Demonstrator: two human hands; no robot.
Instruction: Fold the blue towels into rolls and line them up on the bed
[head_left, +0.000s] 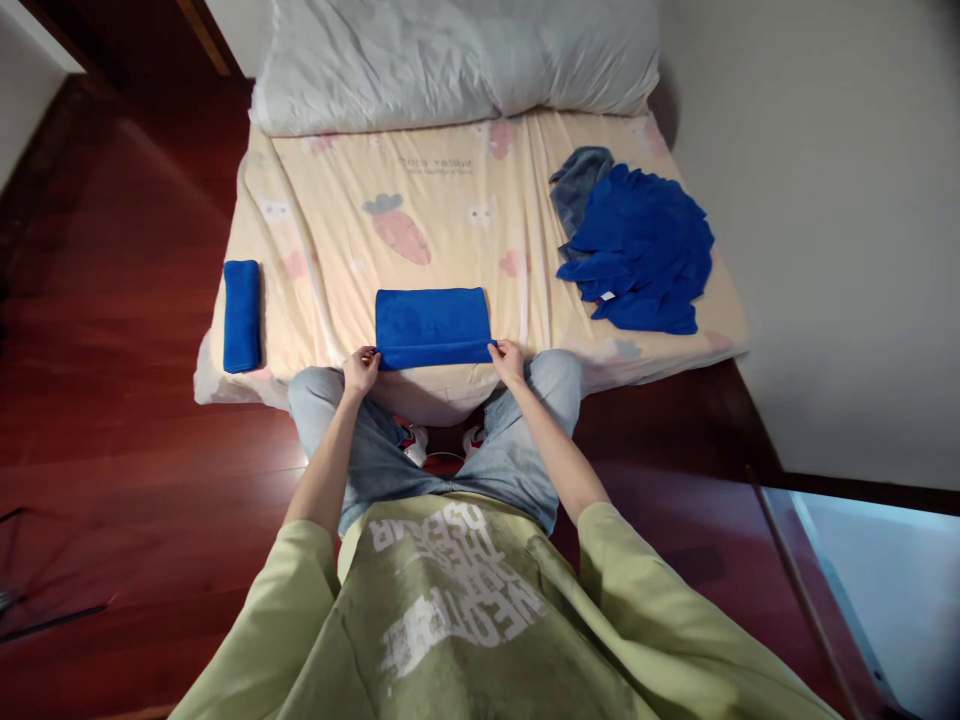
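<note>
Head view, looking down over my own knees at the bed. My left hand pinches the near left corner of the folded blue towel, fingers curled closed on the cloth; my right hand pinches the near right corner the same way. The towel lies flat as a wide rectangle on the cartoon-print sheet, at the near edge of the mattress, straight ahead at 12 o'clock from my lap, its long side running from 9 to 3 o'clock. At 9 o'clock from it, well apart and near the left edge of the bed, lies a small folded blue towel, long side pointing to 12. At 2 o'clock, well apart, a loose pile of blue towels sits crumpled, with a grey cloth touching its far left side. At 12 o'clock, across the head of the bed, lies a white pillow. Dark red wooden floor to 9 o'clock of the bed; pale wall to 3 o'clock
</note>
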